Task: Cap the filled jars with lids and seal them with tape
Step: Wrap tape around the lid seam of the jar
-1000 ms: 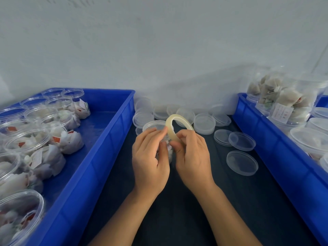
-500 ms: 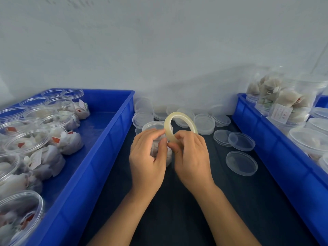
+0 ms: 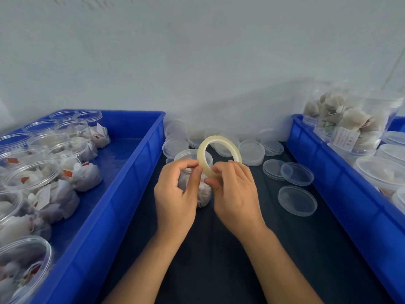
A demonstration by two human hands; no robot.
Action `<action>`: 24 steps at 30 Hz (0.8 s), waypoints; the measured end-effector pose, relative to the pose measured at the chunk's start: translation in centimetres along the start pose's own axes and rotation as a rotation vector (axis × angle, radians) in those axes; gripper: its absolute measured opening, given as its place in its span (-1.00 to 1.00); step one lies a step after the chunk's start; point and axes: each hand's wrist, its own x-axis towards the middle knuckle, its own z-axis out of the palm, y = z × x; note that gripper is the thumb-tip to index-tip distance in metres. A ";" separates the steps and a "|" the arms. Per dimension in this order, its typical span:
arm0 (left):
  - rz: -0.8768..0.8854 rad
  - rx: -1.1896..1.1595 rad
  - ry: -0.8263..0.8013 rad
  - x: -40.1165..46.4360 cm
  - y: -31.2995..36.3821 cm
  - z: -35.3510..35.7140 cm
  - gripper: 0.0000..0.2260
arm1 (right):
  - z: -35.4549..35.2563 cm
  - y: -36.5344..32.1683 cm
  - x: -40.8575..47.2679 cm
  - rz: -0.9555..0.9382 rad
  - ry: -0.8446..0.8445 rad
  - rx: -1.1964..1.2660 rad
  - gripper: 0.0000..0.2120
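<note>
Both hands' fingers (image 3: pixel 198 172) pinch the tape roll (image 3: pixel 219 155).

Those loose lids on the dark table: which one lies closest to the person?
The single lid lying flat by the right blue bin, just right of the right hand. The other lids sit farther back, toward the wall.
</note>
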 end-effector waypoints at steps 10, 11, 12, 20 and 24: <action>0.117 0.088 -0.007 0.3 -0.5 -0.2 -0.90 | -0.3 0.2 0.1 -0.054 0.002 -0.007 -0.84; 0.116 0.092 -0.013 0.3 -0.6 -0.1 -0.92 | -0.3 0.1 0.1 -0.052 -0.005 -0.007 -0.84; 0.113 0.094 -0.019 0.3 -0.6 -0.1 -0.92 | -0.3 0.1 0.1 -0.048 -0.012 -0.006 -0.85; 0.175 0.126 -0.026 0.2 -0.6 0.1 -0.80 | -0.3 -0.2 0.2 0.041 -0.008 -0.010 -0.74; 0.325 0.289 0.011 0.3 -0.7 0.2 -0.84 | -0.4 -0.5 0.3 0.056 0.022 -0.043 -0.71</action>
